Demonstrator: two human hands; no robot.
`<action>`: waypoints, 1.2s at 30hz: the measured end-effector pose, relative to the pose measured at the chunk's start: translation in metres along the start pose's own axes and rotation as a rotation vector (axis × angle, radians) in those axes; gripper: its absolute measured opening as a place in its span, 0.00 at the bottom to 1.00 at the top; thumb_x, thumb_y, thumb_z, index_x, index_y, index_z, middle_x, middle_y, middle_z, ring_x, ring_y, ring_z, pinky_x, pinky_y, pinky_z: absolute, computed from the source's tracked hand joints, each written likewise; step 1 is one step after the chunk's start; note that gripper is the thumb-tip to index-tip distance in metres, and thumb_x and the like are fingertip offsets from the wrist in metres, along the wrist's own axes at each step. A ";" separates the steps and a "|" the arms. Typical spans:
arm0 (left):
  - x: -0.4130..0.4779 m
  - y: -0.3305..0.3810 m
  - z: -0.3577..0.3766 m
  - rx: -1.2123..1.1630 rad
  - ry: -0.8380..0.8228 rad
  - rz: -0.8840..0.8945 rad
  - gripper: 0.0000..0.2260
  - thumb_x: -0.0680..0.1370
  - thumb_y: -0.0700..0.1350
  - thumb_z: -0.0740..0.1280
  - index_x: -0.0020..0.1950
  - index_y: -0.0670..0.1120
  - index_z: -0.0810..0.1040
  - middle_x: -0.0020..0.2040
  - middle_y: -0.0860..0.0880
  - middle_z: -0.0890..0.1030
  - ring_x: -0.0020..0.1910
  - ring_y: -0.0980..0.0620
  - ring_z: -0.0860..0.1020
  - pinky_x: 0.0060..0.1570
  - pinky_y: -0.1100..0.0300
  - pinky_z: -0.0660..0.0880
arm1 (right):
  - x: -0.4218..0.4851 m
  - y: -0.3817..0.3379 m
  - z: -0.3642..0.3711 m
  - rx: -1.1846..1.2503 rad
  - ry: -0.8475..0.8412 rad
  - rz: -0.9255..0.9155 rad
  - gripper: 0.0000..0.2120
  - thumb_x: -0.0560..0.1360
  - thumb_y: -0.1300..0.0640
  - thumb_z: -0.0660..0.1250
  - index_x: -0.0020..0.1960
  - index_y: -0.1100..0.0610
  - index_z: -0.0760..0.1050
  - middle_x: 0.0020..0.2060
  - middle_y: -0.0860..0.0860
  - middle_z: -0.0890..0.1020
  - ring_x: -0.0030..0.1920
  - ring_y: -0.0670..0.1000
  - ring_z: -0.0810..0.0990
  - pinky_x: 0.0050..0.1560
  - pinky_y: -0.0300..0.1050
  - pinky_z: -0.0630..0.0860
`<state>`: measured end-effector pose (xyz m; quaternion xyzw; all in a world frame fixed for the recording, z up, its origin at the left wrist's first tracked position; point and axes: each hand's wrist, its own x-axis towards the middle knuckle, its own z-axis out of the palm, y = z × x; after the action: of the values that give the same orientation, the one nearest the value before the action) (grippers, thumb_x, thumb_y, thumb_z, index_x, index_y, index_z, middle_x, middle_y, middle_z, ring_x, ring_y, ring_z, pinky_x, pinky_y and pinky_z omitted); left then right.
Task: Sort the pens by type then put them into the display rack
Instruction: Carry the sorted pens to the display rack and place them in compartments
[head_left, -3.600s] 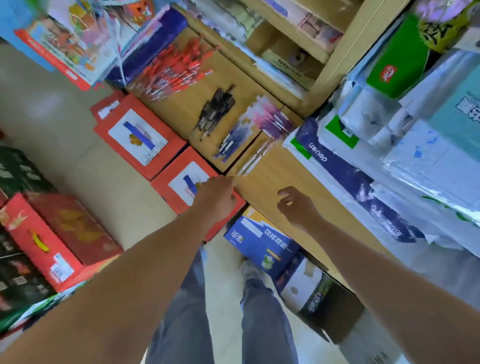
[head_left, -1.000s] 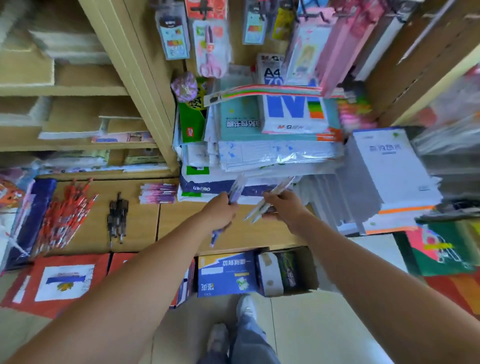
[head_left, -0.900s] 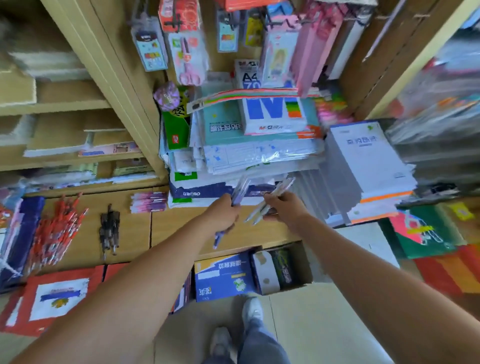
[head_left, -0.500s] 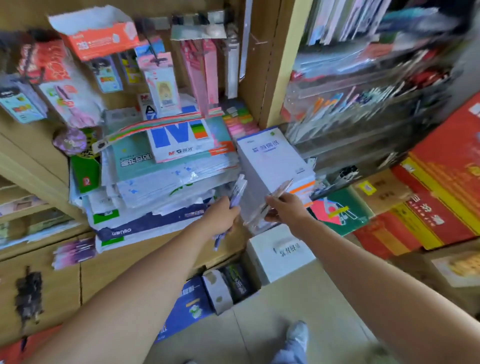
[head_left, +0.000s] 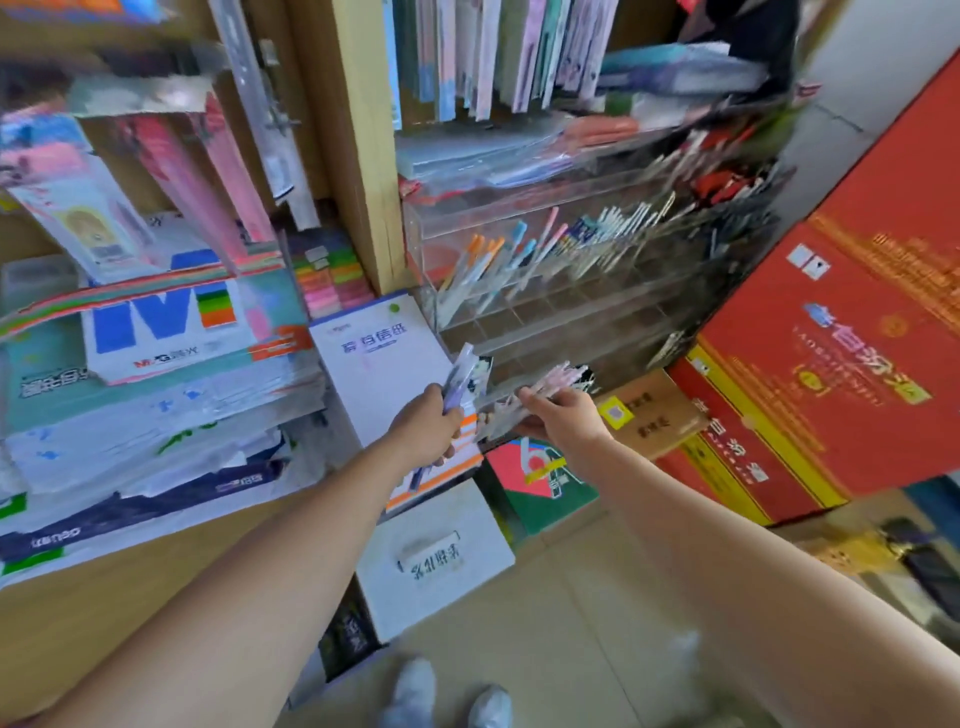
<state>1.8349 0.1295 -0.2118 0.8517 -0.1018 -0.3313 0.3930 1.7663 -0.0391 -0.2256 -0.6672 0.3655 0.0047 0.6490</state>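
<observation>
My left hand (head_left: 425, 432) grips a bunch of purple pens (head_left: 458, 382) that stick up past my fist. My right hand (head_left: 562, 420) grips a bunch of pale pink-and-white pens (head_left: 540, 387), pointing up and to the right. Both hands hover just in front of the lower tiers of a clear acrylic display rack (head_left: 561, 306). Its upper compartments hold several pens with orange, blue and pink caps (head_left: 498, 260). The lower compartments near my hands look see-through; motion blur hides their contents.
A white notepad stack (head_left: 379, 358) and piles of paper packs (head_left: 156, 364) lie left of the rack on a wooden counter (head_left: 156, 571). Red cartons (head_left: 831, 364) stand to the right. A white box (head_left: 436, 556) and a green-red box (head_left: 540, 478) sit on the floor below.
I picked up pens in both hands from the counter and turned right. The rack has come into view, and both hands with their pens now reach its lower tiers.
</observation>
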 end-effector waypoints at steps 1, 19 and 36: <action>0.009 0.004 0.001 0.018 0.002 -0.004 0.09 0.82 0.45 0.57 0.59 0.41 0.66 0.51 0.40 0.78 0.38 0.45 0.77 0.35 0.53 0.75 | 0.007 -0.004 -0.005 0.006 0.004 0.000 0.09 0.76 0.58 0.68 0.42 0.64 0.77 0.42 0.63 0.84 0.43 0.60 0.84 0.52 0.54 0.81; 0.145 0.006 0.001 -0.127 0.076 -0.159 0.03 0.82 0.43 0.58 0.54 0.45 0.65 0.53 0.39 0.78 0.38 0.47 0.76 0.39 0.52 0.73 | 0.176 -0.036 -0.002 0.012 0.059 0.021 0.08 0.74 0.56 0.71 0.47 0.61 0.78 0.43 0.57 0.85 0.41 0.52 0.85 0.52 0.50 0.81; 0.175 0.001 0.014 -0.449 0.275 -0.370 0.04 0.82 0.40 0.57 0.49 0.43 0.64 0.39 0.42 0.73 0.29 0.48 0.68 0.30 0.56 0.68 | 0.265 -0.034 0.038 -0.281 -0.241 0.147 0.07 0.75 0.56 0.70 0.39 0.55 0.75 0.35 0.50 0.82 0.43 0.53 0.84 0.49 0.47 0.81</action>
<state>1.9584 0.0447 -0.3024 0.7845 0.1848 -0.2931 0.5143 1.9952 -0.1373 -0.3303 -0.7173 0.3286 0.1831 0.5865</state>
